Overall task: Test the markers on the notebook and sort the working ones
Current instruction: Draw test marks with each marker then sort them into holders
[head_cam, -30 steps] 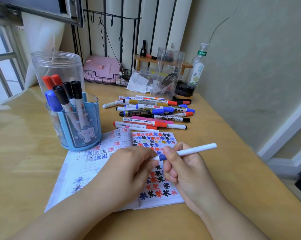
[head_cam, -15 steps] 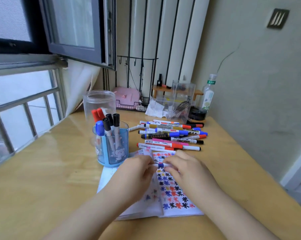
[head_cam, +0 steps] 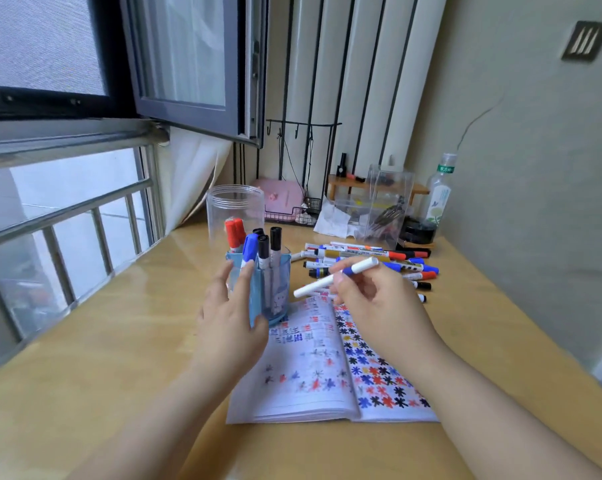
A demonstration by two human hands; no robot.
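Right hand (head_cam: 372, 299) pinches white marker (head_cam: 334, 277) mid-barrel over notebook (head_cam: 310, 372); light, stiff, probably slick. Left hand (head_cam: 230, 313) open, fingers touching blue cup (head_cam: 278, 289).

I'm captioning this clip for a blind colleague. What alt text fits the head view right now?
The right hand holds a capped white marker above an open notebook of coloured ink marks, while the open left hand reaches the blue pen cup. More markers lie beyond.

left hand (head_cam: 228, 318): bare, no rings
right hand (head_cam: 379, 306): bare, no rings
forearms: bare, no sleeves, no watch
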